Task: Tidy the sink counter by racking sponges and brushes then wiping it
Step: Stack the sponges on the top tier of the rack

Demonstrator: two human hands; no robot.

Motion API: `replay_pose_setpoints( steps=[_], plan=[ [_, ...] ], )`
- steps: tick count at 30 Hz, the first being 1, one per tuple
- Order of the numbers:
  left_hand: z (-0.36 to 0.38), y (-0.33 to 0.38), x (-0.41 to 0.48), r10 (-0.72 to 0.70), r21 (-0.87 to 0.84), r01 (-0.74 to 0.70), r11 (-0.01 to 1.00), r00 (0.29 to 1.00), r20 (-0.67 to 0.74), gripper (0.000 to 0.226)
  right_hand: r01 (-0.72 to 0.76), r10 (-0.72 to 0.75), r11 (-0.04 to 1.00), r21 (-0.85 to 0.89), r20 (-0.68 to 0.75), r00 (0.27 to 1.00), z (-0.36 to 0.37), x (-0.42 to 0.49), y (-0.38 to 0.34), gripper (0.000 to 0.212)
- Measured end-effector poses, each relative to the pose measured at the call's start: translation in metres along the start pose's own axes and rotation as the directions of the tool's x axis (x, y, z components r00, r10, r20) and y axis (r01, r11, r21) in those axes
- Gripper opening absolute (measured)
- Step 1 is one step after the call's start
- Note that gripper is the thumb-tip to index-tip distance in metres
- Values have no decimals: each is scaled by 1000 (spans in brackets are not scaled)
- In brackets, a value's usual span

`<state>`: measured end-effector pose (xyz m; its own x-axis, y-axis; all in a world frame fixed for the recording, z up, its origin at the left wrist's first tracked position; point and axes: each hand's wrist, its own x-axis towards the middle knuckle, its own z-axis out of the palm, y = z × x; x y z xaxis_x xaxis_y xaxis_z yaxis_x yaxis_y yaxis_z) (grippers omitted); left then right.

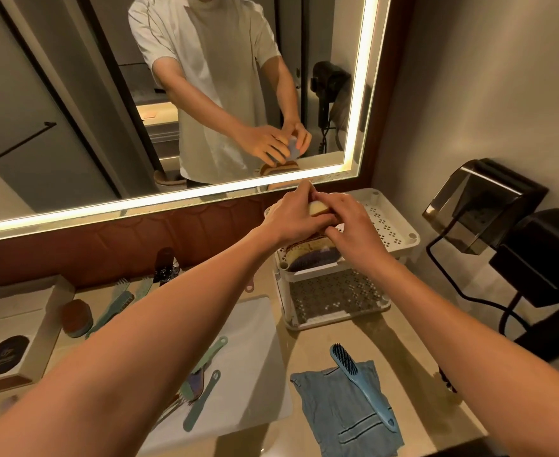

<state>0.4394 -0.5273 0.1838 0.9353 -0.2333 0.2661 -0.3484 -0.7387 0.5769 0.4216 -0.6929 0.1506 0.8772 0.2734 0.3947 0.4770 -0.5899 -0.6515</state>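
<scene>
1. Head view, nearest edge: a blue cloth (344,420) is lying crumpled on the beige counter (416,367). A blue brush (364,387) is resting across it, with its bristled end pointing away from the person.
2. Left of the cloth, a white mat (255,328) is lying flat and carrying several green-handled brushes (202,400) (the left forearm is partly hiding them).
3. Farther left, an open cardboard box (40,328) is sitting by the counter's edge. A brown round-backed brush (77,319) and two more green brushes (115,306) are lying just beside it.
4. Behind the cloth, a white two-tier rack (400,222) is standing at the back of the counter. Its perforated lower tray is showing, and stacked sponges (311,253) are lying at the left end of the top tier.
5. Over that stack, the left hand (291,219) and the right hand (350,222) are meeting. Both are curling their fingers around one yellow sponge (317,207). They are holding it just above the stacked ones, and I cannot tell whether it is touching them.
6. To the right, a black hair dryer (542,258) is sitting in its wall holder, with its cord trailing down.
7. Farthest back, the lit mirror (73,127) is reflecting both hands clasping the sponge.
</scene>
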Motion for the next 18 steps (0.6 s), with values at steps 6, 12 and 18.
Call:
replay_pose_setpoints(
  steps=[6,12,18],
  plan=[
    [5,-3,19,9,25,-8,1000,1000,-18,48,-39,37,999,-19,-100,994,-11,23,18,48],
    [12,-16,35,16,114,-12,993,999,-36,47,-140,131,990,-32,-193,972,-21,42,33,38],
    [26,-13,52,-31,163,34,986,999,-21,50,-219,214,976,1,-209,954,-19,55,54,36]
  ],
)
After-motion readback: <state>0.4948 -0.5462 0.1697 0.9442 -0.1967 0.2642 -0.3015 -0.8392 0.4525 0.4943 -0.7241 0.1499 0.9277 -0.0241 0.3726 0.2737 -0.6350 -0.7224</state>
